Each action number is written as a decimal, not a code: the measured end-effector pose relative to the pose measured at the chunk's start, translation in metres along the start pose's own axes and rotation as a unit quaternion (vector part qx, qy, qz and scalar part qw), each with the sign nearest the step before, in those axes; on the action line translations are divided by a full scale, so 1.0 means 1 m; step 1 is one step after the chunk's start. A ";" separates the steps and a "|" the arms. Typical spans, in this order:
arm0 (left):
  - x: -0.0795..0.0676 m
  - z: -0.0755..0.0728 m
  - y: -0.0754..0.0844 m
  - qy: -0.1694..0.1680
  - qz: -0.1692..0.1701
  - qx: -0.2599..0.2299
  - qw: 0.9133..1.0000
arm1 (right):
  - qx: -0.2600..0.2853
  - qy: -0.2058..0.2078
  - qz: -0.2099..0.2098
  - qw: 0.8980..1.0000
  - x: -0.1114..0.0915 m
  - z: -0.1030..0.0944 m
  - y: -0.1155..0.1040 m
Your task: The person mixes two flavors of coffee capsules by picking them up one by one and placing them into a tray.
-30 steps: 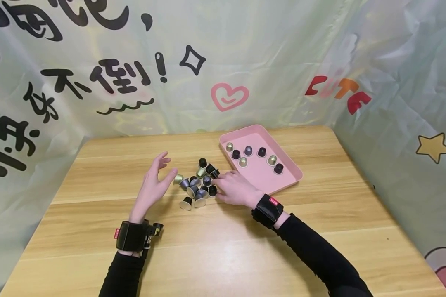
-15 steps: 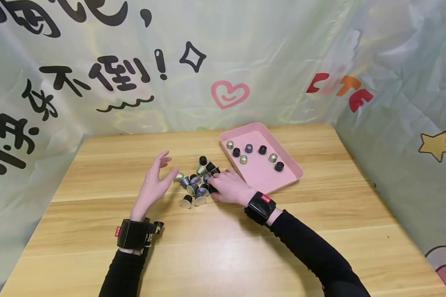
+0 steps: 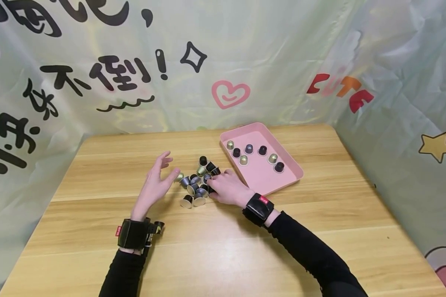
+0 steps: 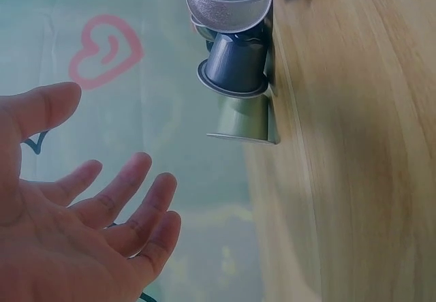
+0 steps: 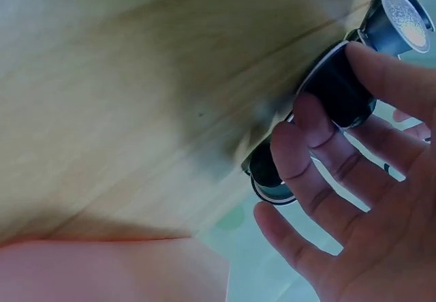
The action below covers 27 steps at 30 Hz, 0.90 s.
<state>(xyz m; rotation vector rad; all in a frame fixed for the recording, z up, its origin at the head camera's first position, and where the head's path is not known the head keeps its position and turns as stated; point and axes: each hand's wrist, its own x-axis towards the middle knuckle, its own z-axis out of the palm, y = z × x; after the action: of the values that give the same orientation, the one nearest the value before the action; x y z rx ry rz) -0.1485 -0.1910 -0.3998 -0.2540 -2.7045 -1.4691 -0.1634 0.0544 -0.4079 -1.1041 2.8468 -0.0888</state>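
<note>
Several coffee capsules in black, grey-blue and pale green lie in a loose pile on the wooden table, some upright and others tipped over. At the pile's right side my right hand (image 3: 230, 187) pinches a black coffee capsule (image 5: 340, 91) between thumb and fingers, which partly cover it in the head view. Another dark capsule (image 5: 266, 165) lies behind those fingers in the right wrist view. My left hand (image 3: 154, 185) hovers left of the pile, holding nothing, fingers relaxed and apart. Nearest to its thumb is a pale green capsule (image 4: 243, 119) beside a grey-blue capsule (image 4: 235, 63).
A pink tray (image 3: 275, 181) stands right of the pile, with several capsules spaced out upright inside it. The wooden table (image 3: 223, 255) extends to a printed cloth backdrop (image 3: 275, 74) at the back and right side.
My right hand has moved slightly left, into the pile's right edge, and its fingers have closed around the black coffee capsule. The left hand stays nearly still.
</note>
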 end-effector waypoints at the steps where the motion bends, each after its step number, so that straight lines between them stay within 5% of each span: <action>1: 0.000 0.000 0.000 0.000 0.000 0.001 1.000 | -0.001 0.002 0.000 1.000 -0.001 0.000 0.000; 16: -0.001 0.001 -0.001 -0.010 -0.004 0.001 1.000 | 0.028 0.067 0.015 0.997 -0.018 -0.009 0.008; 27: -0.001 0.002 0.000 -0.011 -0.001 0.000 1.000 | 0.067 0.144 0.045 0.986 -0.036 -0.024 0.028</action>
<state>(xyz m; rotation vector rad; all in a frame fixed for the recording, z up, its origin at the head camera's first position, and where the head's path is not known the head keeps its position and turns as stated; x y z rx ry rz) -0.1476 -0.1890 -0.4011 -0.2677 -2.7230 -1.4755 -0.1576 0.0999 -0.3839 -1.0073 3.0788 -0.4621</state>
